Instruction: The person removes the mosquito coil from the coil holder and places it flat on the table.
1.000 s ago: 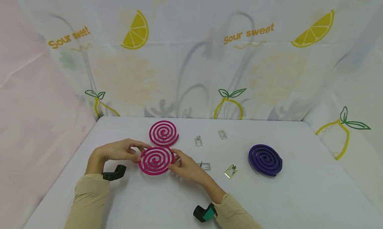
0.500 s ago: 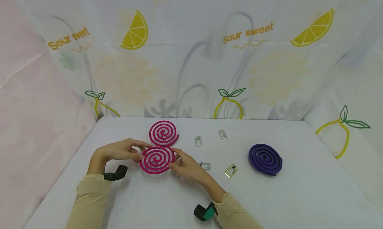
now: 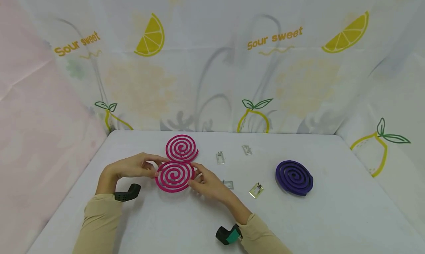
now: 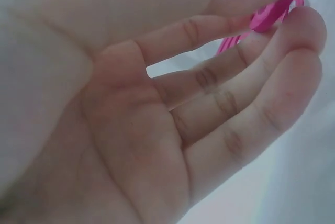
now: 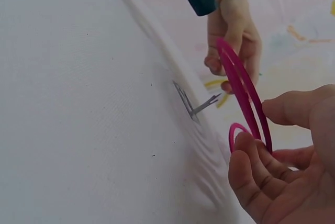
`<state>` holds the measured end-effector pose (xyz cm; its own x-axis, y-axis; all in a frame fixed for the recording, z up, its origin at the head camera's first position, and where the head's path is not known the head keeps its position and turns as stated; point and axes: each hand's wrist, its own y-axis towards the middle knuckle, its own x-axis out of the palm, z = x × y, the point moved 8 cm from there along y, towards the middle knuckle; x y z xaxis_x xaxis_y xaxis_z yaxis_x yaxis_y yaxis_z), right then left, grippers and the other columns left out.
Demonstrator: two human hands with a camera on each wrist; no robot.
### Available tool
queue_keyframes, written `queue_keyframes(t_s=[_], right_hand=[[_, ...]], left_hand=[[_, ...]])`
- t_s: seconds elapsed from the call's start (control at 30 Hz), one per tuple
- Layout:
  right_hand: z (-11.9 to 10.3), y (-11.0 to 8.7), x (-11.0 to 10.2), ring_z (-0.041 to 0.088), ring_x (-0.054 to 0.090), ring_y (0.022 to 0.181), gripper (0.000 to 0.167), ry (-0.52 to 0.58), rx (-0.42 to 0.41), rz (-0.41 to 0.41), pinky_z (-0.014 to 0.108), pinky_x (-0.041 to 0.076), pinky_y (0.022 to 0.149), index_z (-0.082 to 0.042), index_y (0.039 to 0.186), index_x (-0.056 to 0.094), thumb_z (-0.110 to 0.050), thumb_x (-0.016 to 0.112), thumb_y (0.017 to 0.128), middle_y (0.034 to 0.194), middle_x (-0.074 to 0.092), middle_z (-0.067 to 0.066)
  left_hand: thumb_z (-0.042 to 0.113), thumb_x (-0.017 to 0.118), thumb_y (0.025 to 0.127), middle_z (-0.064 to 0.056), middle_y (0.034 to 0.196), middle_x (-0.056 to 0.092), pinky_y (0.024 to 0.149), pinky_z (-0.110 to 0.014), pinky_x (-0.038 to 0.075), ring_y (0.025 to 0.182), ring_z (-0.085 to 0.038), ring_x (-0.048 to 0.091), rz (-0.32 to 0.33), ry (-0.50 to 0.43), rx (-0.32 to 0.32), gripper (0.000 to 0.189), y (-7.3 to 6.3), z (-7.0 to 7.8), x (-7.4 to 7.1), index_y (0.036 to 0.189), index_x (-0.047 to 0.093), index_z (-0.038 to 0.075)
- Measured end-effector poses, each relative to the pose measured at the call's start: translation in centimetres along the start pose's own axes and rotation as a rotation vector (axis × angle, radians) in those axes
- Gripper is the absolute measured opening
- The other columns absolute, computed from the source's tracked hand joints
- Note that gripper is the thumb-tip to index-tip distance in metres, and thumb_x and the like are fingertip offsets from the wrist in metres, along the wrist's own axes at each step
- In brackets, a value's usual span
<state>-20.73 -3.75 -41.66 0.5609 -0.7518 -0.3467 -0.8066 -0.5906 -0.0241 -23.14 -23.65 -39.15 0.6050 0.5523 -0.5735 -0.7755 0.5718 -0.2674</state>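
Note:
Both hands hold a pink mosquito coil (image 3: 174, 174) flat above the white table, one at each side. My left hand (image 3: 135, 167) pinches its left rim between thumb and fingers. At the right rim, the thumb and fingers of my right hand (image 3: 210, 184) grip it. The right wrist view shows this coil edge-on, raised off the table, with a metal coil stand (image 5: 194, 112) below it, prong up. Just beyond the held coil lies a second pink coil (image 3: 181, 147), overlapped by it in the head view, with bits of metal showing through its rings.
To the right lie silvery coil stands, one nearer (image 3: 220, 162), one farther back (image 3: 247, 149) and one (image 3: 228, 185) beside my right hand. A gold-coloured stand (image 3: 256, 190) is farther right. Beyond it sits a thick dark purple coil (image 3: 293, 177). A printed cloth (image 3: 206, 73) hangs behind the table.
The held pink coil has shifted slightly away from me and to the right, closer against the far coil in the head view. Both hands keep their grip; the other things lie as before.

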Motion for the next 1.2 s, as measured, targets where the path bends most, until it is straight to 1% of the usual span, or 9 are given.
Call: queue_keyframes(t_s=[0.13, 0.3, 0.53, 0.7, 0.87, 0.93, 1.03, 1.1, 1.2], right_hand=[[-0.1, -0.1, -0.3, 0.011, 0.058, 0.081, 0.060, 0.004, -0.008, 0.004, 0.021, 0.052, 0.064, -0.010, 0.145, 0.033, -0.020, 0.060, 0.092, 0.117, 0.054, 0.011], [-0.2, -0.1, -0.7, 0.011, 0.057, 0.079, 0.060, 0.012, -0.017, 0.013, 0.021, 0.051, 0.062, -0.009, 0.145, 0.032, -0.019, 0.059, 0.092, 0.116, 0.054, 0.011], [-0.3, -0.2, -1.4, 0.015, 0.059, 0.080, 0.061, 0.031, -0.025, 0.023, 0.024, 0.052, 0.063, -0.009, 0.146, 0.032, -0.018, 0.060, 0.092, 0.115, 0.054, 0.011], [-0.2, -0.2, -1.9, 0.012, 0.058, 0.081, 0.061, 0.045, -0.033, 0.033, 0.026, 0.054, 0.065, -0.010, 0.145, 0.034, -0.017, 0.061, 0.091, 0.116, 0.054, 0.013], [-0.3, -0.3, -2.5, 0.011, 0.057, 0.083, 0.061, 0.058, -0.020, 0.038, 0.039, 0.056, 0.072, -0.010, 0.145, 0.033, -0.015, 0.060, 0.091, 0.117, 0.053, 0.014], [-0.4, -0.4, -2.8, 0.015, 0.057, 0.085, 0.061, 0.069, -0.014, 0.038, 0.045, 0.055, 0.075, -0.008, 0.146, 0.032, -0.012, 0.059, 0.092, 0.118, 0.052, 0.016], [-0.5, -0.5, -3.1, 0.024, 0.059, 0.087, 0.061, 0.088, -0.008, 0.038, 0.050, 0.054, 0.077, -0.006, 0.146, 0.031, -0.009, 0.058, 0.092, 0.119, 0.051, 0.018], [-0.4, -0.5, -3.2, 0.027, 0.060, 0.088, 0.061, 0.088, -0.002, 0.040, 0.049, 0.054, 0.077, -0.006, 0.146, 0.031, -0.009, 0.058, 0.092, 0.119, 0.051, 0.018], [-0.3, -0.6, -3.5, 0.022, 0.061, 0.085, 0.060, 0.078, -0.005, 0.047, 0.042, 0.055, 0.076, -0.010, 0.146, 0.033, -0.012, 0.058, 0.092, 0.118, 0.052, 0.016]], left_hand=[[0.022, 0.066, 0.087, -0.009, 0.109, 0.060, 0.074, -0.035, 0.051, 0.081, -0.031, 0.065, 0.006, 0.013, 0.007, 0.052, 0.1, 0.2, 0.0, 0.136, 0.051, 0.016], [0.022, 0.067, 0.087, -0.011, 0.112, 0.062, 0.076, -0.031, 0.050, 0.088, -0.028, 0.067, 0.009, 0.004, 0.029, 0.054, 0.1, 0.5, 0.1, 0.137, 0.050, 0.014], [0.020, 0.066, 0.088, -0.016, 0.109, 0.062, 0.077, -0.027, 0.051, 0.089, -0.019, 0.068, 0.014, -0.030, 0.080, 0.055, 0.7, 1.0, 0.2, 0.139, 0.047, 0.011], [0.022, 0.067, 0.088, -0.015, 0.107, 0.062, 0.076, -0.028, 0.051, 0.089, -0.022, 0.068, 0.037, -0.021, 0.089, 0.057, 0.9, 1.1, 0.3, 0.139, 0.047, 0.010], [0.028, 0.068, 0.087, -0.009, 0.112, 0.063, 0.078, -0.029, 0.051, 0.090, -0.018, 0.068, 0.054, 0.006, 0.086, 0.057, 1.4, 1.2, 0.5, 0.139, 0.047, 0.014], [0.028, 0.067, 0.087, -0.008, 0.115, 0.062, 0.079, -0.030, 0.050, 0.091, -0.016, 0.067, 0.059, 0.011, 0.086, 0.058, 1.7, 1.2, 0.6, 0.139, 0.046, 0.014], [0.026, 0.066, 0.088, -0.010, 0.116, 0.061, 0.080, -0.030, 0.050, 0.093, -0.016, 0.067, 0.064, 0.005, 0.089, 0.058, 1.9, 1.3, 0.8, 0.140, 0.045, 0.013], [0.025, 0.066, 0.088, -0.012, 0.117, 0.060, 0.081, -0.031, 0.050, 0.094, -0.017, 0.067, 0.064, -0.004, 0.094, 0.058, 2.1, 1.4, 0.9, 0.141, 0.044, 0.012], [0.025, 0.068, 0.087, -0.013, 0.117, 0.061, 0.081, -0.029, 0.051, 0.094, -0.017, 0.068, 0.066, -0.005, 0.095, 0.059, 2.2, 1.4, 1.0, 0.140, 0.045, 0.013]])
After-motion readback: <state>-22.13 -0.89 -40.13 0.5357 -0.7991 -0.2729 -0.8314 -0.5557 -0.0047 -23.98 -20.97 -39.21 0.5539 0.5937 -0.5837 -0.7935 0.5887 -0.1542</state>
